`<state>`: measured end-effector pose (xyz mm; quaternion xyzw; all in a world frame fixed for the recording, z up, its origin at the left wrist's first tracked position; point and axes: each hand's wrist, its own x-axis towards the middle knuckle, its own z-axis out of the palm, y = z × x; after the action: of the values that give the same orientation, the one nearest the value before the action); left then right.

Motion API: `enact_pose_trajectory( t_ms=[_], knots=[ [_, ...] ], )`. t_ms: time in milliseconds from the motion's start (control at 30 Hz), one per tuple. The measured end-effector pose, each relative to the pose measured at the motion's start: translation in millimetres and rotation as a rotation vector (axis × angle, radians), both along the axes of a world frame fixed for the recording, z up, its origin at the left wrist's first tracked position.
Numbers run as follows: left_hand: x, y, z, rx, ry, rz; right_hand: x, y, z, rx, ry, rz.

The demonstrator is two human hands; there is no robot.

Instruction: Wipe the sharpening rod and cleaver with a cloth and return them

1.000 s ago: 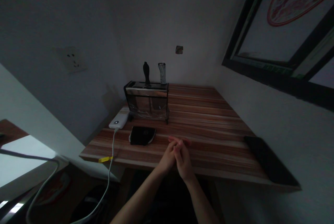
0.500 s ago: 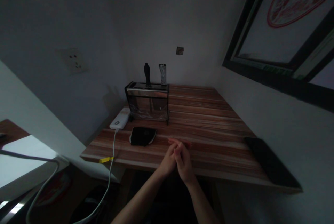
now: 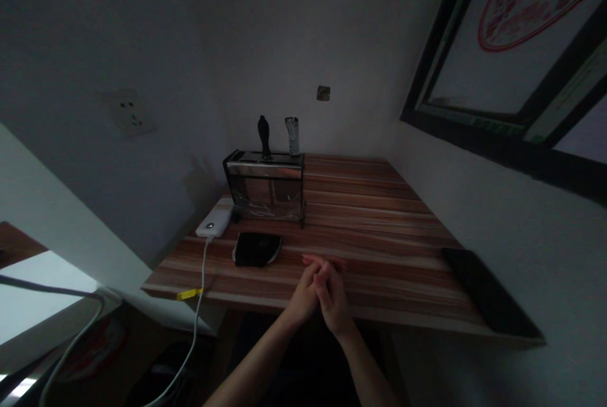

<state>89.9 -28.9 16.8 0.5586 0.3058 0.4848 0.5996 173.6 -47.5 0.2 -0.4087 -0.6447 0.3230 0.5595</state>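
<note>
Wooden table (image 3: 379,217) carries one pouch (image 3: 257,249) near two hands (image 3: 320,290).

One head-worn camera looks forward and down at a wooden table (image 3: 379,205), seemingly near; light is dim.
</note>
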Motion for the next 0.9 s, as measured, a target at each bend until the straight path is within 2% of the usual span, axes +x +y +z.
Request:
enact_pose_trajectory(
  t_ms=[467, 900],
  knots=[
    [-0.5, -1.2, 7.3, 0.016, -0.011, -0.018, 0.1, 1.3, 2.4, 0.013, -0.003, -0.002],
    [-0.8, -1.1, 4.0, 0.01, 0.018, -0.01, -0.2, -0.3, 3.9, 0.013, -0.007, 0.0]
  ],
)
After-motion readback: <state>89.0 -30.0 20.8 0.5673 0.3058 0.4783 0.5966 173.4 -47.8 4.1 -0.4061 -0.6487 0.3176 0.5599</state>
